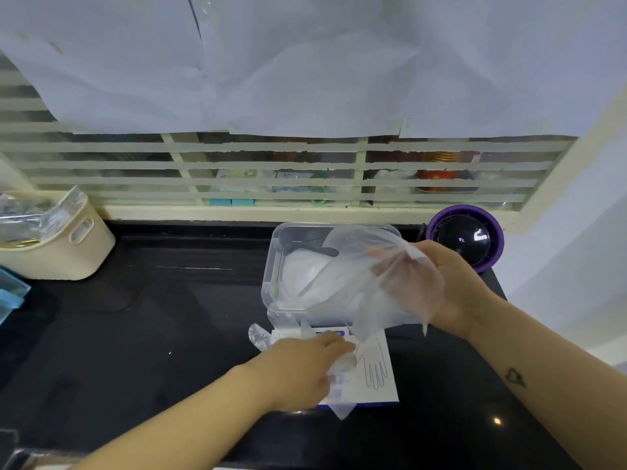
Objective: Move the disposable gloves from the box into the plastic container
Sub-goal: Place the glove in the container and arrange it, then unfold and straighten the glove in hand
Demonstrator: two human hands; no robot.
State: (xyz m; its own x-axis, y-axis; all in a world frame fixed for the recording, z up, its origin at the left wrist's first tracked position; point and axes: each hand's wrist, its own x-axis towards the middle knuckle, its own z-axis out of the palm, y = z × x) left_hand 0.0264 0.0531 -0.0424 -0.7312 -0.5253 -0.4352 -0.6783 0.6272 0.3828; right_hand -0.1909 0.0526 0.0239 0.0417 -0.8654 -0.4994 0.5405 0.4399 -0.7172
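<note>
Holding a thin, see-through disposable glove (366,266) bunched in its curled fingers, the right hand (451,286) hovers at about 3 o'clock of the clear plastic container (271,266). The film drapes across the open top and trails over the near rim. The glove box (383,385) sits just beside the container at its 6 o'clock side. The left hand (305,371) lies on it with fingers stretched nearly straight, pressing down rather than plainly pinching. The likely slip is that the glove, limp and very light, is let go while part of it hangs outside the rim. It could then slide out onto the black countertop (152,317) or cling to the fingers instead of dropping onto the pile of gloves (305,279) inside. Pulling the next one carelessly could also drag several out of the box together. By count there are one container, one box and one pile whose sheets cannot be told apart. The right hand holds one glove, possibly more than a single layer. One loose glove (259,337) lies at the box's 10 o'clock corner, and one glove edge (342,410) pokes out at its 6 o'clock side. Further off are one cream basket (68,252) at 9 o'clock and one purple round object (464,237) at 2 o'clock.
</note>
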